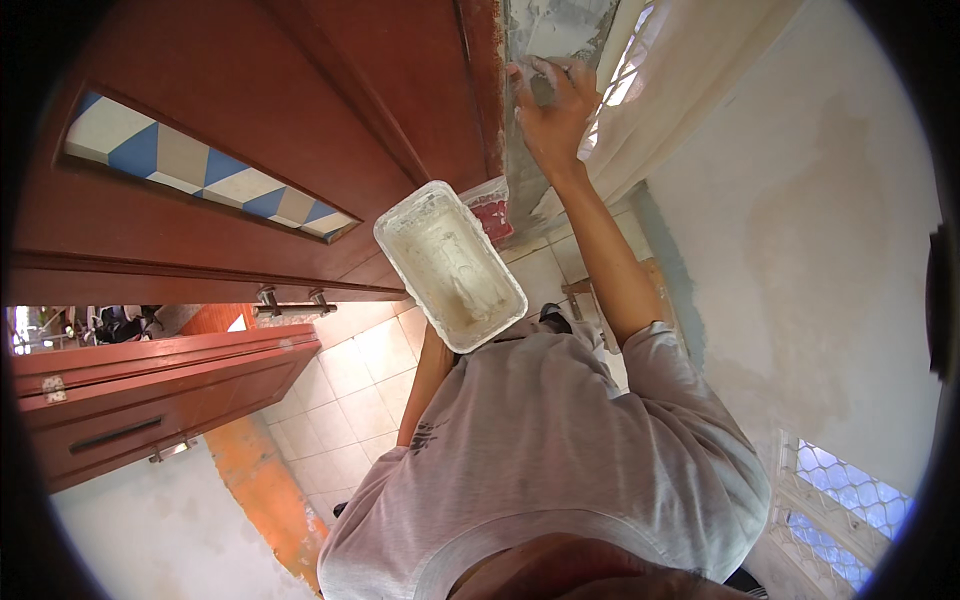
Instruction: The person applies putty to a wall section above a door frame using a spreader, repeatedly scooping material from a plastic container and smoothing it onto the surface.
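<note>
On the left we see the red-brown door (250, 120) w/ a checkered glass pane. Our left hand is hidden under the white tub (450, 265) of plaster, grip can't tell. Right hand (550, 105), fingers closed on a small trowel, presses grey plaster strip (530, 150) beside the door frame.

The left hand was hidden beneath the white tub (450, 265), so its grip could not be told. The right hand (550, 110) covered most of a tool pressed to the grey wall strip (520, 170); what kind of tool it was stayed unclear. A red-and-white packet (492, 212) showed only a corner behind the tub. The window grille (840, 500) was cut off by the dark rim.
</note>
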The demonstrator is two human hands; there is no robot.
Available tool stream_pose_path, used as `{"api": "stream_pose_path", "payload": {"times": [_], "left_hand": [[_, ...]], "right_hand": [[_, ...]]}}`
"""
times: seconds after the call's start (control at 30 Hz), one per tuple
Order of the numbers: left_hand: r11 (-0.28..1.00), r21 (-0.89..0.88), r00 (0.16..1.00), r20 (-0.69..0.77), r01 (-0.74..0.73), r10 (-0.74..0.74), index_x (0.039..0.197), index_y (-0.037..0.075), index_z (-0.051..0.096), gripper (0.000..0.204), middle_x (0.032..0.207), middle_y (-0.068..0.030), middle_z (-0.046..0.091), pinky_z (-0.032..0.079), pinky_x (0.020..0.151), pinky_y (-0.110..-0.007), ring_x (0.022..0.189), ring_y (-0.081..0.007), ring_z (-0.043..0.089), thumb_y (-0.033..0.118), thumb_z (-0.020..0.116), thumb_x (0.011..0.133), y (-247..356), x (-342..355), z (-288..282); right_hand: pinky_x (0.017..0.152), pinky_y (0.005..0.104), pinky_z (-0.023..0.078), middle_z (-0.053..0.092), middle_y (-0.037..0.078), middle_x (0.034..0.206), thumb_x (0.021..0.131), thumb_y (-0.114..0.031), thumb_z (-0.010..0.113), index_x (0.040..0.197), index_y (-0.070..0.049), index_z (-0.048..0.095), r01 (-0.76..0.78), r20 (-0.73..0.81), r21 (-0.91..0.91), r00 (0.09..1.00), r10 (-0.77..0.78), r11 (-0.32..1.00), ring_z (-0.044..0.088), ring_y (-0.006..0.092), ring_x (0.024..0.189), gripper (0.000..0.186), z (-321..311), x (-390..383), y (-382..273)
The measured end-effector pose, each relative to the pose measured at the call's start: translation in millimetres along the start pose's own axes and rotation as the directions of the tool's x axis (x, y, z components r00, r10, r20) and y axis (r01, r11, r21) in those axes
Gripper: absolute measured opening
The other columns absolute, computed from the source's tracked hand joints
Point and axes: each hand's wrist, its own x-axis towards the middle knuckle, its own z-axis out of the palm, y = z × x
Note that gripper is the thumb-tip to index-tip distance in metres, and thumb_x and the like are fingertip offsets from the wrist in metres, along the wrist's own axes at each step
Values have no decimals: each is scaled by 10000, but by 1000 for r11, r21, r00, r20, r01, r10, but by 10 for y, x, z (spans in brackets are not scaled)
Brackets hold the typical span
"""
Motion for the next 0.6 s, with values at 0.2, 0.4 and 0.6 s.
{"api": "stream_pose_path", "payload": {"times": [0.2,0.4,0.6], "left_hand": [[1000,-1,1000,3,7,-7,1580,91,393,730,1547,-111,502,466,1136,-473,1368,-289,535,606,421,1063,8,24,-25],[1000,5,1000,5,25,-25,1580,91,393,737,1547,-113,503,467,1136,-473,1368,-290,536,612,424,1060,-32,54,-17],[998,29,998,14,63,-63,1580,90,393,743,1546,-116,503,468,1136,-474,1368,-291,537,617,427,1057,-166,118,57]], "right_hand": [[806,374,485,668,87,928,865,-96,826,944,-58,789,-45,-36,29,998,46,999,623,258,880,95,-71,-68,-24],[821,332,496,658,78,927,895,-106,820,950,-38,788,-87,-50,146,994,95,985,630,201,886,93,-308,-115,-20],[807,332,493,665,76,931,888,-118,831,954,-43,793,-156,-4,178,987,160,972,627,204,871,106,-639,-152,42]]}}
